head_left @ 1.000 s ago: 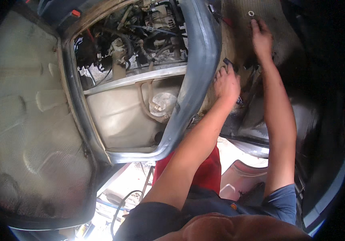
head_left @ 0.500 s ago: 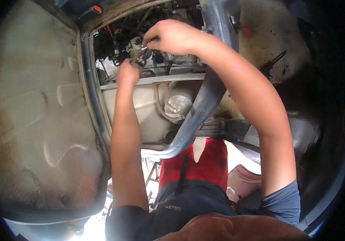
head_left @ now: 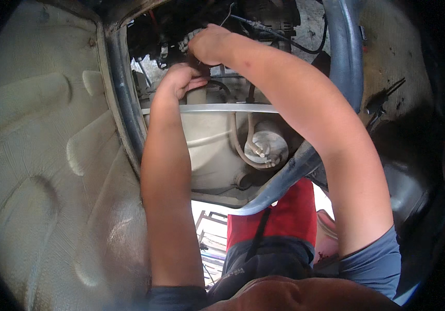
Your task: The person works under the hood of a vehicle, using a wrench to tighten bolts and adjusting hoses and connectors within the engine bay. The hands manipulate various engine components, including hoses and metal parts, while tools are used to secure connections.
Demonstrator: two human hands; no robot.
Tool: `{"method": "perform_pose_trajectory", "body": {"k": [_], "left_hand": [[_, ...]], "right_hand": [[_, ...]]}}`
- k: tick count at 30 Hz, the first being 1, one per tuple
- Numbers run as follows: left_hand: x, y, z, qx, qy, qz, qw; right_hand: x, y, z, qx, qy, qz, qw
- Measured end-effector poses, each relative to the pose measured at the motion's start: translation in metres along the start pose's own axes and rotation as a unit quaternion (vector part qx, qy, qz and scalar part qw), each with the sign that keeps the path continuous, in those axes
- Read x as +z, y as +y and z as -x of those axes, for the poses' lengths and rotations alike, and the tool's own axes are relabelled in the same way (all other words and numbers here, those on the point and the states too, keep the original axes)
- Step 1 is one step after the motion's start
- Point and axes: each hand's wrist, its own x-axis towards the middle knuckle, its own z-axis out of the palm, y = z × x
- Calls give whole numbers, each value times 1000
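Note:
Both my hands reach through a framed opening into an engine bay. My left hand (head_left: 181,80) is palm-up beside a dark metal part (head_left: 198,64), its fingers stretched out to the right just below the part. Its fingertips look close to the part, but contact is unclear. My right hand (head_left: 208,45) bends over the same part from above, with fingers curled downward; what they hold is hidden behind the hand. A greyish metal fitting (head_left: 183,42) shows just left of the right hand.
A light metal bar (head_left: 222,108) crosses the opening. Below it sits a round canister (head_left: 266,147) with hoses. The blue frame (head_left: 344,57) curves along the right. A large padded panel (head_left: 41,155) stands at left. A black cable (head_left: 305,47) loops beyond my right wrist.
The view has shifted, so the opening sits further right. My left fingers have straightened out from around the metal part. My right hand has bent lower over it.

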Motion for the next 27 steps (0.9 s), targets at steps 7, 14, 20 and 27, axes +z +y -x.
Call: {"method": "perform_pose_trajectory", "body": {"k": [7,14,20,27], "left_hand": [[-8,5,-6,-26,16,49,998],[15,18,15,-11,36,18,999],[-3,8,3,5,6,85,996],[1,9,6,-6,7,68,998]], "right_hand": [[-8,-4,-10,8,-58,-30,998],[-9,-48,2,156,-78,-94,980],[-29,-32,9,154,-69,-95,981],[-12,-17,-7,60,-47,8,997]]}}
